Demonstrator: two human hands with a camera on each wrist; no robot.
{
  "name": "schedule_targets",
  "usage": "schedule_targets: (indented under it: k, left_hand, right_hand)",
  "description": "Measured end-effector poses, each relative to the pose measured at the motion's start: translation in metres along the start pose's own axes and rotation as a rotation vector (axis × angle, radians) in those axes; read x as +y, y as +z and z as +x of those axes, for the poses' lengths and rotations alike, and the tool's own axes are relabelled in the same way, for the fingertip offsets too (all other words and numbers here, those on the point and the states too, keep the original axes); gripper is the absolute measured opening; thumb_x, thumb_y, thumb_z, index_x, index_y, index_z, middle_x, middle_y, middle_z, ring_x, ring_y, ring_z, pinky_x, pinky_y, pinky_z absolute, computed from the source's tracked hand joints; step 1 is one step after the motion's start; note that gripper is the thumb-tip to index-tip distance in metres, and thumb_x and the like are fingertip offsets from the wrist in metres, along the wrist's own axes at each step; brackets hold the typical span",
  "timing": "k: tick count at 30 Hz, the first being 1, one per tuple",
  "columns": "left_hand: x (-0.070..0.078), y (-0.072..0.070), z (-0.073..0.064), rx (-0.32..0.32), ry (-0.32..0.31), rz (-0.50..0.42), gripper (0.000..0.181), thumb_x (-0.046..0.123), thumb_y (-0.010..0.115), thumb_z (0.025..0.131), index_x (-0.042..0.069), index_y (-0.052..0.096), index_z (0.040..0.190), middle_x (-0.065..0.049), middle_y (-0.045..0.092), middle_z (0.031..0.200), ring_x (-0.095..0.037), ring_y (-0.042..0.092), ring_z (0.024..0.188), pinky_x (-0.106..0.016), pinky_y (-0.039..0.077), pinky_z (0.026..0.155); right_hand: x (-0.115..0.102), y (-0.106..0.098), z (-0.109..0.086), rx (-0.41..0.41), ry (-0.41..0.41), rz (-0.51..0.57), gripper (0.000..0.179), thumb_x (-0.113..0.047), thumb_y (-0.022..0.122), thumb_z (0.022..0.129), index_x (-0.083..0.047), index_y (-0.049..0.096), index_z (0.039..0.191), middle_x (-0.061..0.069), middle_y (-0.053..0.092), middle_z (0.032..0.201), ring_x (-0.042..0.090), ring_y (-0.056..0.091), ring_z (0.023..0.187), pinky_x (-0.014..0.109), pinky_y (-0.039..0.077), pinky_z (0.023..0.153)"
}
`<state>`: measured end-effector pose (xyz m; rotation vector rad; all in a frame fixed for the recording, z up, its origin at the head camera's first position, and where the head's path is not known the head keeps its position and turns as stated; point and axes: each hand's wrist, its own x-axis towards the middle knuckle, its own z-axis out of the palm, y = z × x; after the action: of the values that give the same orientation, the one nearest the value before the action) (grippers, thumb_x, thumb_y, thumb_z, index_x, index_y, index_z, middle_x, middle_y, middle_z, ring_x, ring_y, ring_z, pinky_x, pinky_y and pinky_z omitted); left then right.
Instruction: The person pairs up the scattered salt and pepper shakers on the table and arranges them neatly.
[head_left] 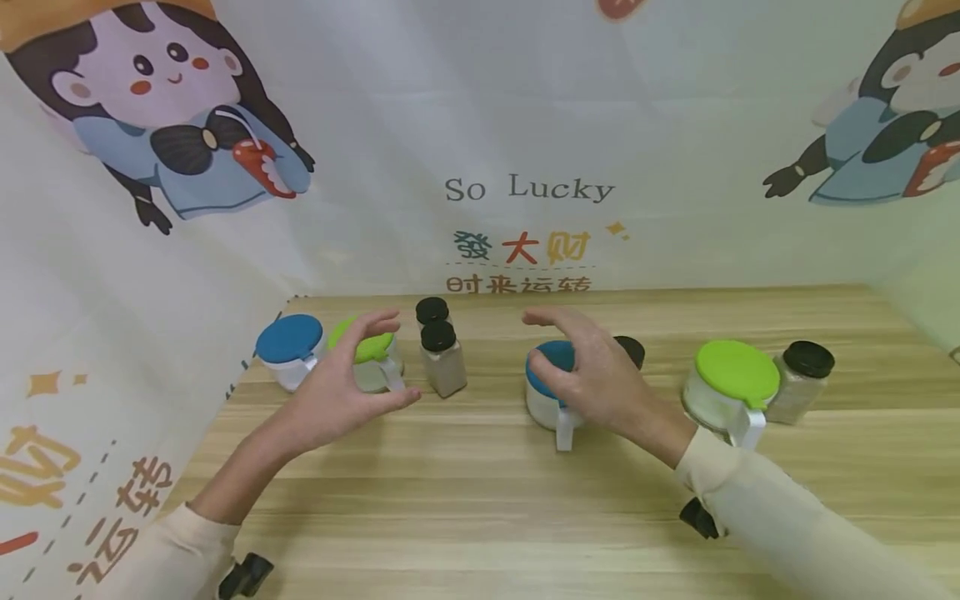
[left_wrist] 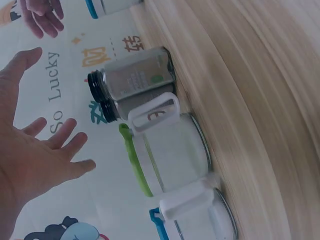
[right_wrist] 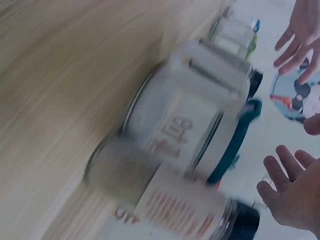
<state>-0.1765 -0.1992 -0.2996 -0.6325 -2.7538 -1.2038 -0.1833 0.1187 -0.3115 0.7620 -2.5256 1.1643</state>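
My left hand (head_left: 341, 396) hovers with spread fingers in front of a green-lidded clear jar (left_wrist: 172, 155) with a white handle, holding nothing. Just right of it stand two black-capped seasoning bottles, the front one (head_left: 444, 367) partly covering the back one (head_left: 432, 311). My right hand (head_left: 600, 379) is raised over a blue-lidded jar (head_left: 543, 404), thumb and fingers apart and nothing between them. In the right wrist view a gap shows between that hand and the jar's lid. Beside this jar is a labelled seasoning bottle (right_wrist: 175, 200), largely hidden behind the right hand in the head view.
Another blue-lidded jar (head_left: 288, 342) stands at the far left. On the right are a green-lidded jar (head_left: 735, 375) and a black-capped bottle (head_left: 802, 383) close beside it. A printed cloth (head_left: 375, 167) hangs behind the wooden table (head_left: 487, 508).
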Motion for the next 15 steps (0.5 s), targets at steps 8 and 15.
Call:
schedule_targets:
  k: [8,15]
  left_hand:
    - [-0.025,-0.012,0.01,0.069,-0.029,0.145,0.093,0.033,0.086,0.082,0.011,0.035,0.156,-0.017,0.041,0.151,-0.039,0.042,0.13,-0.06,0.043,0.096]
    - [-0.052,-0.018,0.021,0.005,-0.13,0.109,0.098,0.034,0.083,0.086,0.009,0.024,0.161,-0.022,0.036,0.149,-0.034,0.051,0.111,-0.047,0.05,0.083]
  right_hand:
    - [-0.02,0.023,0.026,-0.072,-0.015,-0.122,0.054,-0.025,0.066,0.096,-0.012,0.053,0.147,0.006,0.052,0.147,0.025,0.044,0.138,0.046,0.04,0.109]
    - [-0.034,0.042,0.05,-0.22,0.089,-0.224,0.068,-0.035,0.065,0.094,-0.01,0.044,0.153,0.008,0.044,0.155,0.028,0.039,0.142,0.046,0.036,0.111]
